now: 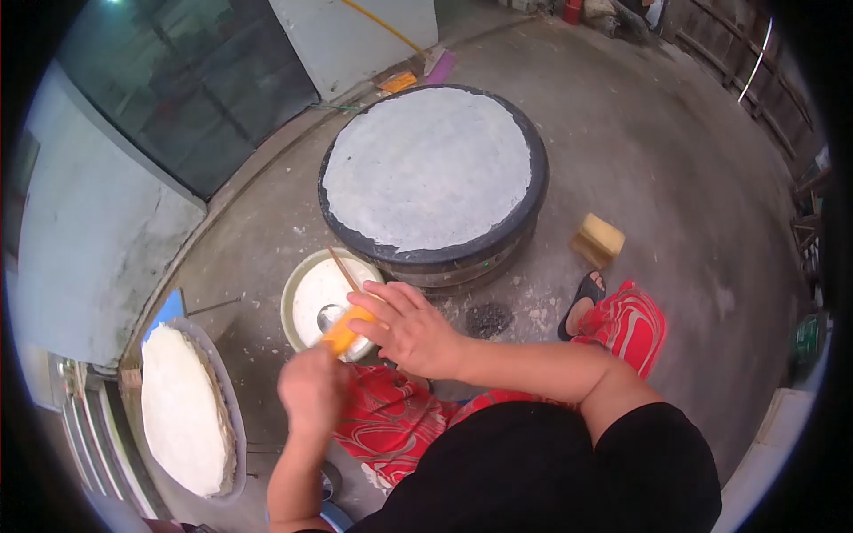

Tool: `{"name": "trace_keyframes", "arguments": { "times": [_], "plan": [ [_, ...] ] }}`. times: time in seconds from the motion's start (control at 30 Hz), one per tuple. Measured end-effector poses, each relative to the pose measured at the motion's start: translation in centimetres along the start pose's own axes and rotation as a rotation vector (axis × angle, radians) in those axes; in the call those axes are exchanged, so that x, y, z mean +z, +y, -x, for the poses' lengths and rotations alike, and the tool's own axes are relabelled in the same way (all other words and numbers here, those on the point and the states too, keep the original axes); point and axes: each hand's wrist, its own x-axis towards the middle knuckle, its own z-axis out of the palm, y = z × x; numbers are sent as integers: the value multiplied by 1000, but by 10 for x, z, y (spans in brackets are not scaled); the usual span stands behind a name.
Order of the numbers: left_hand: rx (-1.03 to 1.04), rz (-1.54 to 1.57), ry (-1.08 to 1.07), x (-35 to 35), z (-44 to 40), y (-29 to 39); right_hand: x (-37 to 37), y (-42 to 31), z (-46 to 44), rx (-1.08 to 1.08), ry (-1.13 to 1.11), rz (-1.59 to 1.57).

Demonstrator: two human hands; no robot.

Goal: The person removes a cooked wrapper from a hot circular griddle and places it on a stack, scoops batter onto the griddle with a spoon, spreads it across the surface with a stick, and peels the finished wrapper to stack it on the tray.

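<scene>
A round black griddle [540, 178] stands ahead, with a thin white sheet of batter [426, 164] spread over most of its top. Nearer to me is a round tub [291, 302] of white batter, with a ladle [330, 317] and a thin brown stick [343, 269] in it. Over the tub's near edge, my left hand [313, 391] is closed at the lower end of an orange tool [345, 333] and partly blurred. My right hand [413, 330] touches the tool's upper end, its fingers spread and slightly bent.
At the left, a stack of white round sheets [185, 413] lies on a grey tray [238, 435]. A yellow block [599, 240] is on the floor right of the griddle, near my sandalled foot [586, 298]. A broom [435, 62] lies beyond, by the wall.
</scene>
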Motion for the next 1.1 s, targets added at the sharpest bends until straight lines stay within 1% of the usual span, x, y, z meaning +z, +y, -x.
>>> {"name": "trace_keyframes", "arguments": {
  "times": [0.03, 0.07, 0.1, 0.13, 0.17, 0.2, 0.23, 0.27, 0.33, 0.37, 0.4, 0.47, 0.5, 0.57, 0.6, 0.67, 0.7, 0.77, 0.8, 0.87, 0.9, 0.97, 1.0, 1.07, 1.1],
  "plan": [
    [26, 54, -75, 3, -7, 20, 2, 5, -2, -64, 67, 130],
    [52, 108, -151, 4, -12, 34, -1, 10, -2, -68, 64, 129],
    [47, 109, -149, 4, -18, 41, -8, 19, 1, 30, -249, 92],
    [76, 73, -70, 3, -25, 47, -15, 29, 5, 131, -563, 57],
    [107, 39, 9, 3, -31, 51, -12, 50, 18, 186, -363, -68],
    [108, 47, 12, 3, -31, 48, -25, 68, 23, 394, -332, -128],
    [-2, 75, 23, 4, -22, 40, -40, 92, 28, 602, -297, -189],
    [-115, 102, 31, 6, -12, 32, -49, 126, 35, 758, -294, -97],
    [-234, 125, 32, 15, 10, 19, -52, 213, 72, 1008, 67, -4],
    [-284, 147, 35, 21, 22, 14, -68, 247, 80, 1085, 165, 6],
    [-286, 151, 33, 26, 33, 14, -75, 290, 100, 1132, 260, 75],
    [-502, 301, 21, 34, 53, 14, -94, 340, 113, 1304, 390, 84],
    [-506, 306, 20, 41, 62, 15, -94, 356, 114, 1303, 385, 89],
    [-737, 572, 155, 57, 65, 20, -94, 385, 109, 1452, 240, 384],
    [-741, 579, 155, 59, 56, 24, -90, 396, 100, 1449, 236, 391],
    [-714, 489, 77, 49, 37, 32, -78, 412, 77, 1341, 187, 584],
    [-695, 460, 88, 47, 28, 31, -83, 426, 67, 1338, 180, 585],
    [-692, 472, 89, 48, 12, 28, -96, 461, 40, 1480, 187, 484],
    [-682, 486, 93, 50, 4, 26, -91, 471, 27, 1477, 182, 483],
    [-673, 478, 74, 58, -5, 20, -78, 486, -3, 1313, 79, 564],
    [-655, 464, 43, 59, -12, 18, -80, 491, -18, 1311, 73, 565],
    [-641, 446, 10, 62, -18, 10, -84, 503, -48, 1469, 91, 551],
    [-619, 443, -28, 66, -16, 5, -76, 524, -52, 1462, 90, 549],
    [-606, 452, -65, 73, -24, 0, -62, 567, -49, 1287, -7, 461],
    [-619, 473, -70, 75, -31, -3, -55, 570, -60, 1280, -17, 465]
  ]
}}
